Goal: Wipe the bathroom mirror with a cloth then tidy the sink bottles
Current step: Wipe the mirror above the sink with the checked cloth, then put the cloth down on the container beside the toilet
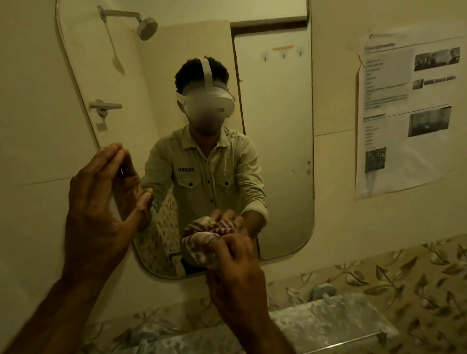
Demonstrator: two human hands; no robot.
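A tall mirror (279, 146) with rounded corners hangs on the wall ahead. My right hand (237, 272) presses a bunched striped cloth (201, 246) against the glass near the mirror's bottom edge. My left hand (97, 209) rests flat, fingers straight, on the mirror's left edge and holds nothing. The glass reflects a person in a light shirt wearing a headset, along with both hands. No bottles are in view.
Below the mirror runs a mottled glass shelf (331, 324) on round wall mounts (323, 290), above a band of leaf-patterned tiles (424, 274). A printed paper notice (406, 108) is stuck to the wall right of the mirror.
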